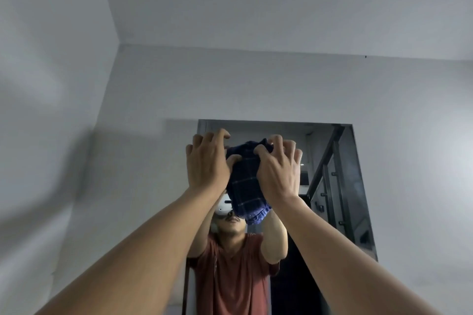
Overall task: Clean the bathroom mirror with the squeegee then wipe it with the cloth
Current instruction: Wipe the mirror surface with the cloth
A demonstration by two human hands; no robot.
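Cloth [247,181] gripped by both hands against mirror [330,186].

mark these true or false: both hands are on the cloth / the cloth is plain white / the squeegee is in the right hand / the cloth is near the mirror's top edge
1. Both hands are on the cloth. True: the left hand and right hand grip the cloth.
2. The cloth is plain white. False: it is dark blue with a check pattern.
3. The squeegee is in the right hand. False: no squeegee is in view; that hand holds the cloth.
4. The cloth is near the top edge of the mirror. True.
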